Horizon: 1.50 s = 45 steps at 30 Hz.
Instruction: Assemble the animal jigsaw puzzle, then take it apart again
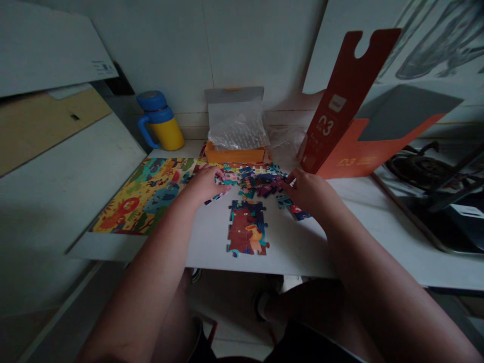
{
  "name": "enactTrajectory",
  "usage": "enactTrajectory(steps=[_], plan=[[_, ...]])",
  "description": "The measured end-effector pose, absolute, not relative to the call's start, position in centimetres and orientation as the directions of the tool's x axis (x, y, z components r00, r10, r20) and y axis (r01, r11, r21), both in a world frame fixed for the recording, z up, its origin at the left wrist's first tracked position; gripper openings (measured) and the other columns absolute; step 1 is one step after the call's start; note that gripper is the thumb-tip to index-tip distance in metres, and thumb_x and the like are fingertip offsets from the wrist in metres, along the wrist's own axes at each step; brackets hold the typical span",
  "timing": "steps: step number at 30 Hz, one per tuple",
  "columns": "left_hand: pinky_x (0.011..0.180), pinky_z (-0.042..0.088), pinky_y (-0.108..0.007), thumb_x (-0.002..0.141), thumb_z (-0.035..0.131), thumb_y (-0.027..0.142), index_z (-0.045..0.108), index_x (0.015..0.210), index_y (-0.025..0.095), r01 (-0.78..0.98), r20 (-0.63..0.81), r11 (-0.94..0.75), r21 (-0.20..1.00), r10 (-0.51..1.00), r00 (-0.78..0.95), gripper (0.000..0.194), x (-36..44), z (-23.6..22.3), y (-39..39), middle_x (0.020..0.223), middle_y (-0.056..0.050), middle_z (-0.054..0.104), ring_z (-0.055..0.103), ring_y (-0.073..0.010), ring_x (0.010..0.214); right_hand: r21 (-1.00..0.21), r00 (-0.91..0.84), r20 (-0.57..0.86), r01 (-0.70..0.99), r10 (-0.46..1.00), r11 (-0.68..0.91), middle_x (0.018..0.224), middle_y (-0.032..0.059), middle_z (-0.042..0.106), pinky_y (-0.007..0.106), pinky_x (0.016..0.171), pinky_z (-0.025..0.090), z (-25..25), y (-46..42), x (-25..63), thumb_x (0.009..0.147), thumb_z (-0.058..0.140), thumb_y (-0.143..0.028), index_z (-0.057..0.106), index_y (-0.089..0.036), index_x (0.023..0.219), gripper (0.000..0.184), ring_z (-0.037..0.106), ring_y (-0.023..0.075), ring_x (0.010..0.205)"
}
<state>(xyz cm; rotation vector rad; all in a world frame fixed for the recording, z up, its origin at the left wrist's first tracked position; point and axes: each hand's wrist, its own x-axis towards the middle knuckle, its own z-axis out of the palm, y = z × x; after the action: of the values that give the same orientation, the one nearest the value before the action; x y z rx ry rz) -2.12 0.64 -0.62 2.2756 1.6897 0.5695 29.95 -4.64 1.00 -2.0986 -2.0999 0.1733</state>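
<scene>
A joined block of jigsaw puzzle pieces [248, 227], reddish brown with an orange-yellow figure, lies flat near the table's front edge. Behind it is a heap of loose dark blue and purple puzzle pieces [264, 182]. My left hand [208, 182] is at the heap's left side, its fingers curled around a puzzle piece, partly hidden by the hand. At the heap's right side, my right hand [304, 187] has thumb and fingers bent together on a puzzle piece at the edge. Some loose pieces [299, 213] lie just below the right hand.
A colourful picture sheet [136, 201] covers the table's left part. Behind stand a yellow-and-blue jug [166, 132] and an open orange box [235, 155] with clear plastic wrap [240, 133]. On the right are an orange-red carton [350, 156] and a black object on a tray [449, 222].
</scene>
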Motion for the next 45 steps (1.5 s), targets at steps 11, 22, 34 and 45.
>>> enactTrajectory(steps=[11,22,34,45], plan=[[0.072,0.051,-0.032,0.085,0.074,0.041,0.066,0.087,0.024,0.73,0.165,-0.272,0.627,0.962,0.218,0.018,-1.9,-1.3,1.1,0.083,-0.003,0.072,0.066,-0.0206,0.078,-0.232,-0.001,0.041,0.973,0.999,0.01,0.094,0.0129,0.081,0.033,0.063,0.039,1.7,-5.1,29.7,0.103,0.057,-0.043,0.072,-0.021,0.111,0.027,0.072,0.0254,0.078],[0.068,0.049,-0.031,0.084,0.073,0.039,0.068,0.085,0.024,0.752,0.189,-0.276,0.598,0.961,0.203,0.016,-2.3,-1.0,1.1,0.081,-0.003,0.073,0.065,-0.0198,0.074,-0.252,0.03,-0.013,0.967,0.999,-0.033,0.093,0.0135,0.081,0.032,0.064,0.04,1.8,-4.3,30.2,0.103,0.057,-0.04,0.079,-0.021,0.111,0.03,0.072,0.0257,0.081],[0.07,0.052,-0.032,0.083,0.076,0.05,0.073,0.083,0.025,0.76,0.151,-0.145,0.634,0.987,0.062,0.025,-2.8,-1.4,1.5,0.087,-0.005,0.08,0.071,-0.023,0.077,-0.491,0.268,0.214,0.861,0.939,-0.134,0.073,0.0068,0.072,0.032,0.059,0.037,3.5,-3.5,35.0,0.096,0.06,-0.043,0.082,-0.016,0.097,0.034,0.06,0.0196,0.065],[0.074,0.054,-0.033,0.083,0.077,0.048,0.075,0.087,0.024,0.763,0.131,-0.086,0.64,0.991,0.002,0.024,-3.4,-1.5,1.9,0.096,-0.007,0.082,0.072,-0.0235,0.081,-0.481,0.33,0.179,0.851,0.927,-0.21,0.056,0.0027,0.054,0.031,0.056,0.035,3.3,-3.3,36.8,0.097,0.058,-0.048,0.076,-0.016,0.084,0.039,0.05,0.0171,0.053]])
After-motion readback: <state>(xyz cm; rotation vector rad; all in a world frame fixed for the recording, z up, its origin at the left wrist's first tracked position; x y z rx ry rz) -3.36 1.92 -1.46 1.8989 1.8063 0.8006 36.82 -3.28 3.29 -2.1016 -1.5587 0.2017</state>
